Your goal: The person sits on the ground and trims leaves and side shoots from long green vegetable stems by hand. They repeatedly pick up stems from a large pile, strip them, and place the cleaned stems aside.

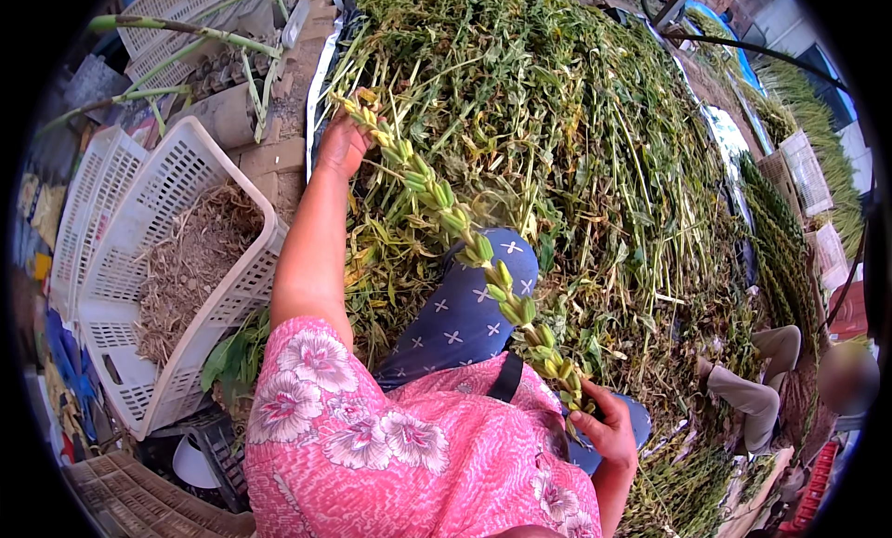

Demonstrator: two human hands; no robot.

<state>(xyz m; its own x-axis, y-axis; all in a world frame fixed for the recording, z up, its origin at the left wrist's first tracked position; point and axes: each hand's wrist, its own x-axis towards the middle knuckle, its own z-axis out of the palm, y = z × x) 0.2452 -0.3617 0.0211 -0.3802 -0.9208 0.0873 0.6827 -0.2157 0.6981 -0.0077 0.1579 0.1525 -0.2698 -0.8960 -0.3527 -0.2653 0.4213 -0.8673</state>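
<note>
A sesame stalk (pixel 453 221) set with green and yellowish seed pods stretches diagonally across my lap. My left hand (pixel 345 142) grips its yellower end at the upper left, arm extended. Near my right knee, the thumb and fingers of my right hand (pixel 605 423) pinch the opposite end among its pods. Beneath the stalk are my blue patterned trousers (pixel 453 315). A wide heap of cut, partly wilted stalks and leaves (pixel 529 120) spreads before me and around my legs.
Left of me stands a white slatted plastic crate (pixel 240 172) holding dry plant debris (pixel 198 266). White sheeting (pixel 322 85) edges the heap. Another person (pixel 756 392) sits at the right, near upright bundled stalks (pixel 777 238). A red crate (pixel 815 489) lies lower right.
</note>
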